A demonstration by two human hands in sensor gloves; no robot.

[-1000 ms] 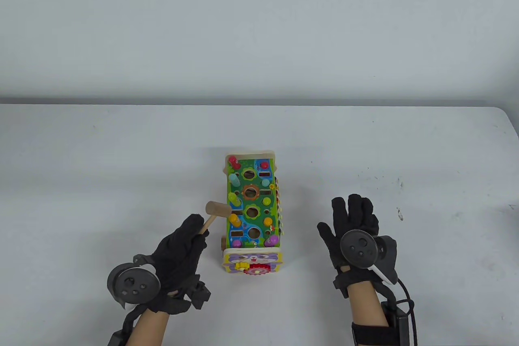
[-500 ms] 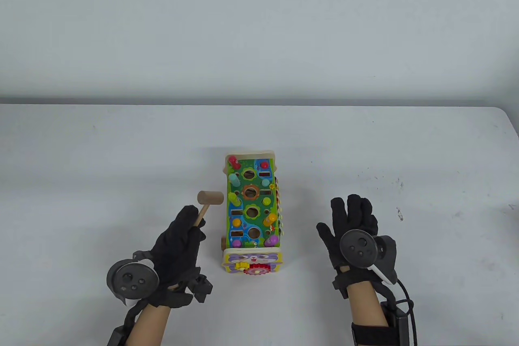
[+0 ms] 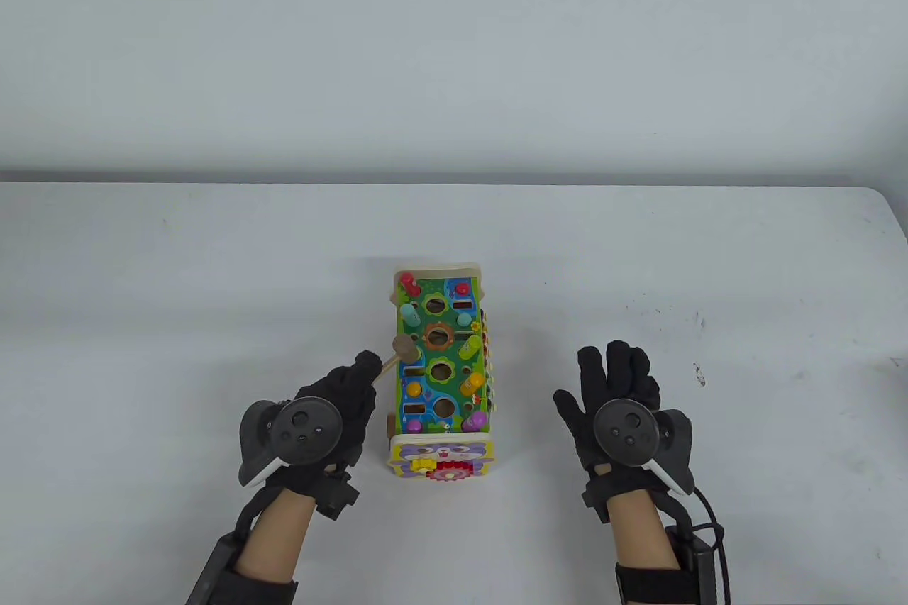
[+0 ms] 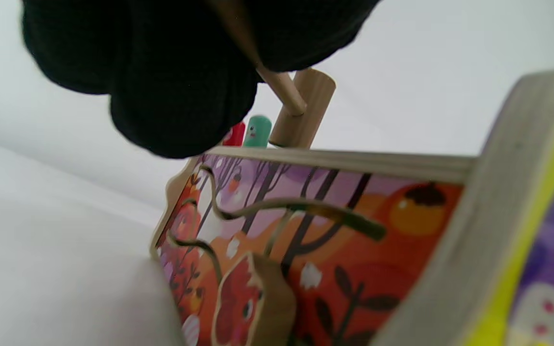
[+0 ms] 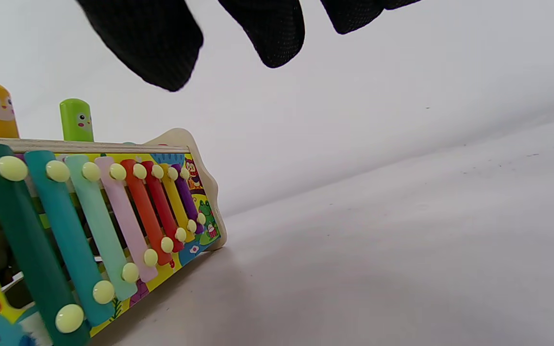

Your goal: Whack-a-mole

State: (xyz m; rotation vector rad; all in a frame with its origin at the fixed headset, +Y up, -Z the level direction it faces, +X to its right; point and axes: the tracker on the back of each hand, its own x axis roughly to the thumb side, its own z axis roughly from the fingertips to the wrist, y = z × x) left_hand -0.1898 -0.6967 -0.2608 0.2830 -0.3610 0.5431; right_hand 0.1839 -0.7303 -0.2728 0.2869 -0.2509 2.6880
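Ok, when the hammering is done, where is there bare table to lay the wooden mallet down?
Bare white table lies left of the colourful wooden whack-a-mole toy box, beyond the left hand gripping the small wooden mallet. Another bare strip runs between the box and the flat right hand, and the far table behind the box is bare. The box top is crowded with pegs.

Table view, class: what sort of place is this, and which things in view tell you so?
Probably a lab or data-recording bench, not a playroom: a plain white table before a bare wall, one whack-a-mole toy standing alone, and both hands in black sensor gloves with trackers, the left hand holding a wooden hammer.
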